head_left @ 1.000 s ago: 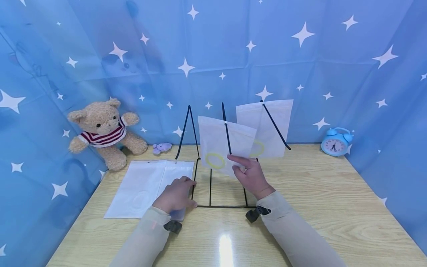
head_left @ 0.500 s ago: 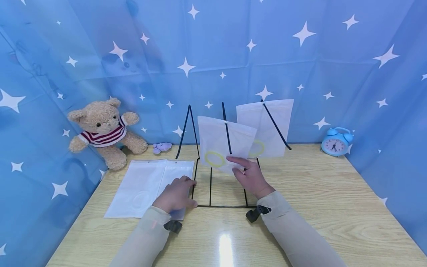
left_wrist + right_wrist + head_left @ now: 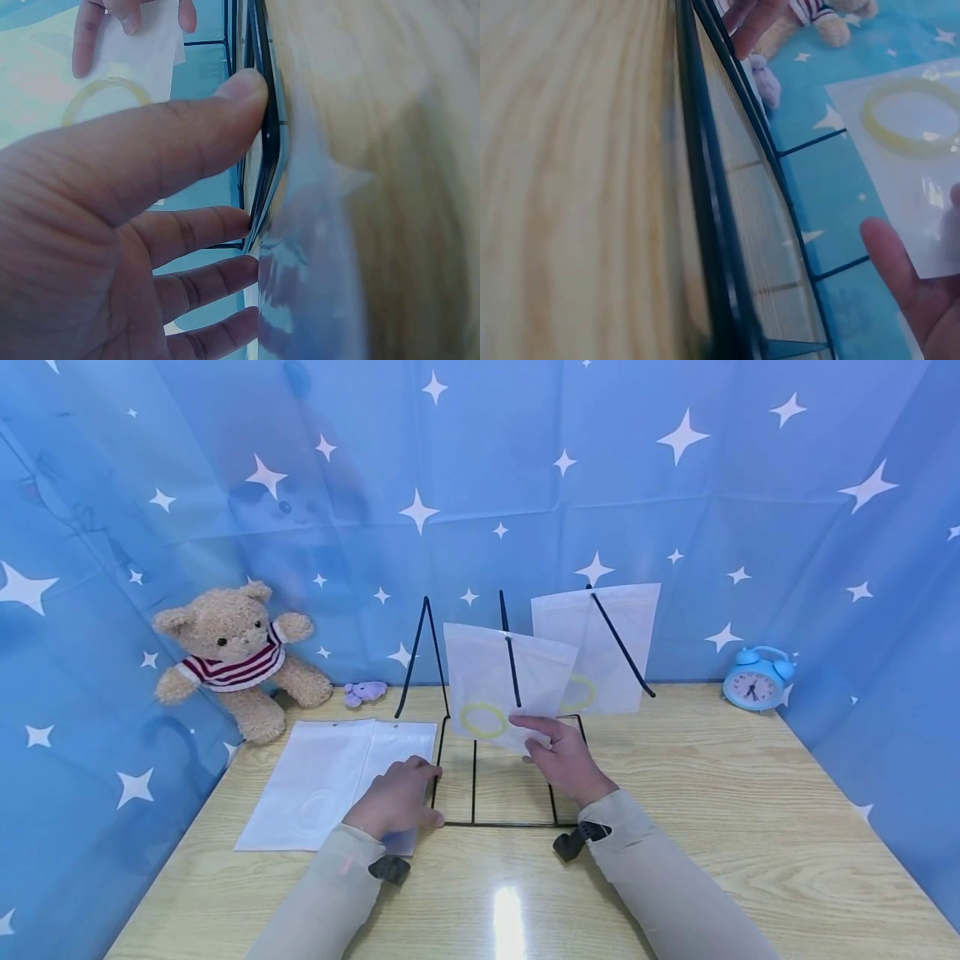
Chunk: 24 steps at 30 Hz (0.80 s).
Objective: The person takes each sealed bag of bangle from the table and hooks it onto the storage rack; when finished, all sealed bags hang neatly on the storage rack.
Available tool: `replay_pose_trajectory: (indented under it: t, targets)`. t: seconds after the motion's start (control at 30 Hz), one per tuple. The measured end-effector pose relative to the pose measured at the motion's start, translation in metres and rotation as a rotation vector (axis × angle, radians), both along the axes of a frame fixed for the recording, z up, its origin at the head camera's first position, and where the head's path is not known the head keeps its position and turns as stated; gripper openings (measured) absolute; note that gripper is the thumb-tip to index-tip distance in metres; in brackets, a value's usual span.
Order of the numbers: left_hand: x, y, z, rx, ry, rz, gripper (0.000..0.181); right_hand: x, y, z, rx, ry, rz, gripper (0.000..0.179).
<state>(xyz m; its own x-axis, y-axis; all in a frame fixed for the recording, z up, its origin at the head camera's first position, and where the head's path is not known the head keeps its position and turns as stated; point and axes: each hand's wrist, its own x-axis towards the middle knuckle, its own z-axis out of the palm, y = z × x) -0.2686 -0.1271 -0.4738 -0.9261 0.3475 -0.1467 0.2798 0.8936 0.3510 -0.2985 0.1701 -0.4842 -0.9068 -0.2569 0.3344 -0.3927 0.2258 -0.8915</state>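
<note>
A black wire display rack [image 3: 474,823] stands on the table. On its middle prong hangs a translucent white zip bag [image 3: 498,672] with a yellow ring [image 3: 483,720] showing through; a similar bag [image 3: 611,647] hangs from the right prong. My right hand [image 3: 568,760] is at the lower right of the middle bag, index finger straight along it. In the right wrist view the thumb [image 3: 881,232] stands apart from the bag. My left hand [image 3: 397,793] rests at the rack's left base, thumb and fingers spread and touching the wire [image 3: 268,139]. Two flat bags [image 3: 315,768] lie left.
The rack's left prong [image 3: 411,664] holds no bag. A teddy bear [image 3: 232,652] in a striped shirt sits at the back left beside a small purple plush toy [image 3: 364,693]. A blue alarm clock [image 3: 756,681] stands at the back right. A starry blue curtain [image 3: 637,477] hangs behind.
My right fingers have dropped very slightly down the middle bag, which stays on its prong. The left hand has not moved.
</note>
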Motion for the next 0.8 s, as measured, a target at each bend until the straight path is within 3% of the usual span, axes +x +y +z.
replay_pose_trajectory:
  t: [0.1,0.4,0.8]
  targets:
    - [-0.0001,0.0001,0.0002,-0.001,0.000,0.001,0.076,0.0003,0.0003,0.0002,-0.018,-0.040,0.004,0.044]
    - [0.0004,0.0003,0.0005,0.001,-0.006,0.003,0.076,0.0009,0.0017,0.0032,-0.034,-0.057,-0.030,0.044]
    - [0.0008,0.0010,0.0014,-0.001,-0.015,0.013,0.077,-0.0014,0.0035,-0.0003,-0.052,-0.041,-0.079,0.042]
